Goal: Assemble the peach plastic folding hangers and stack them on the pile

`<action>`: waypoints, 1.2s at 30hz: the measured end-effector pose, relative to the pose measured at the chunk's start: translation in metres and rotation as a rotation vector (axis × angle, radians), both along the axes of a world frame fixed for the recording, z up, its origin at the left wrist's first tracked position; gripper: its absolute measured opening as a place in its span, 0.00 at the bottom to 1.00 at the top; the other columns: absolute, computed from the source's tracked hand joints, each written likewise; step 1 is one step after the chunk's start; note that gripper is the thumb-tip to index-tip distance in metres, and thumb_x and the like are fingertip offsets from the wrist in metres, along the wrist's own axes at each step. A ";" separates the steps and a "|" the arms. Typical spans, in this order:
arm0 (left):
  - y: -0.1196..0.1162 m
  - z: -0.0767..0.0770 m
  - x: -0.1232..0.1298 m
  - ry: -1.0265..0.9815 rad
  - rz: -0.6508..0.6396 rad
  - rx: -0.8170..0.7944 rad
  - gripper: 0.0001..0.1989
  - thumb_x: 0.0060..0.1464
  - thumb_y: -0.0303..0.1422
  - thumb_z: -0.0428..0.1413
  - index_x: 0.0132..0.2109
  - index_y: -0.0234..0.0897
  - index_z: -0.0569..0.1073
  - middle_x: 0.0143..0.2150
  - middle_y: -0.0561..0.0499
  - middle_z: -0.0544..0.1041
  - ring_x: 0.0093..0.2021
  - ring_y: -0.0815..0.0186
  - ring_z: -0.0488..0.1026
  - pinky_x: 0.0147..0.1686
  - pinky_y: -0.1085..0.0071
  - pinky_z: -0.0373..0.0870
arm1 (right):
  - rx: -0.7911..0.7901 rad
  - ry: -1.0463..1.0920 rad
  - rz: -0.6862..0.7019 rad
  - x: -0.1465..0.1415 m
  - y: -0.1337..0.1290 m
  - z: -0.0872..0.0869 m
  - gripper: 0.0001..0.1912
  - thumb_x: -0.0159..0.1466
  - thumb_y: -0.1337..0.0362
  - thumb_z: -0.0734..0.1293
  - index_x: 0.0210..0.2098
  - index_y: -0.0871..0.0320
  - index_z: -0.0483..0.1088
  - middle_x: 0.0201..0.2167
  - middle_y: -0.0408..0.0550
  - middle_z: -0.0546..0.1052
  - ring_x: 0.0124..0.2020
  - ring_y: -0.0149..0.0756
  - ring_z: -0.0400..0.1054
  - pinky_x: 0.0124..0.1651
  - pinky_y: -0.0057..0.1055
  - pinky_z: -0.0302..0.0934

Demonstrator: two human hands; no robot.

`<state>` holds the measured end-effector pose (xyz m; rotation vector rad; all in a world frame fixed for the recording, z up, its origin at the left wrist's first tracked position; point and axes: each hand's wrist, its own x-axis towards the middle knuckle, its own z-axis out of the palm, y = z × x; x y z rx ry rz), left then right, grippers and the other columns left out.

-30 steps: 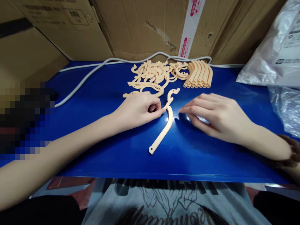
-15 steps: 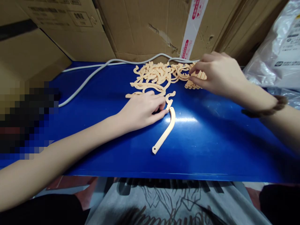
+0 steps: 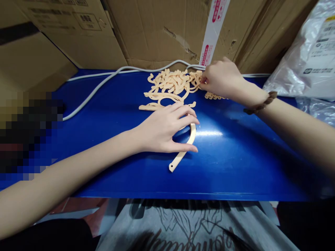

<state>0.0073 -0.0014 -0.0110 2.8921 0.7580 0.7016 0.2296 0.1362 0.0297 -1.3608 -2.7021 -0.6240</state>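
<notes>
My left hand (image 3: 167,129) is open, its thumb and fingers spread over a curved cream arm (image 3: 176,161), which lies on the blue table (image 3: 235,167). This arm has a hole at its near end and looks like a folding-hanger part. Under the same hand, a hooked cream piece (image 3: 193,104) is mostly hidden. My right hand (image 3: 221,76) is at the right side of a pile of curved cream pieces (image 3: 171,82), fingers curled and pinched together. What sits between those fingertips is hidden. Just below it, a row of small cream pieces (image 3: 213,95) shows partly.
Behind the pile a pale cable (image 3: 104,78) runs across the table. Cardboard boxes (image 3: 151,38) stand along the back. A clear plastic bag with a label (image 3: 300,66) lies at the back right. The table's front edge (image 3: 167,195) is near my body.
My left hand has gone from a closed grip on the hooked piece to spread fingers reaching over the curved arm. My right hand has moved left toward the pile, and its fingers have closed.
</notes>
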 end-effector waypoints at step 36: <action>0.006 -0.001 -0.008 0.046 0.187 0.506 0.16 0.75 0.35 0.49 0.45 0.36 0.80 0.42 0.48 0.85 0.51 0.56 0.82 0.48 0.60 0.74 | -0.086 0.226 0.420 0.059 -0.103 -0.008 0.14 0.77 0.59 0.58 0.51 0.54 0.73 0.40 0.52 0.82 0.40 0.47 0.78 0.38 0.41 0.66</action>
